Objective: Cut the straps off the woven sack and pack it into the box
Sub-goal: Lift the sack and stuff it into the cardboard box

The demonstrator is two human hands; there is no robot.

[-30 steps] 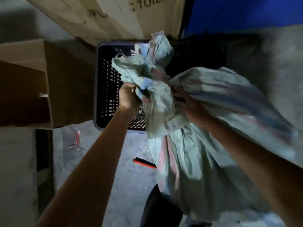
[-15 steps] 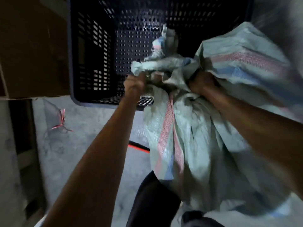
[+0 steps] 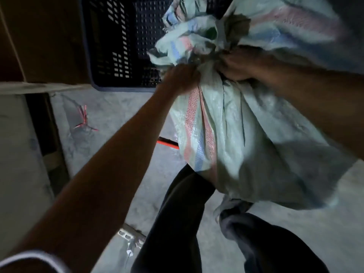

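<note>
We hold the woven sack (image 3: 232, 138) bunched at its neck, left hand (image 3: 182, 79) and right hand (image 3: 235, 65) with fingers clenched in the cloth, just beside the black crate (image 3: 110, 46). Cut straps (image 3: 83, 120) lie on the floor, so packing remains.

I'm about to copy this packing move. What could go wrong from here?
1. Both hands, left and right, grip only the bunched neck of the sack; the hanging bulk could slip from that grip or catch on the crate rim.
2. A red-handled tool and red strap scraps lie on the floor by the legs: possible trip hazards.
</note>
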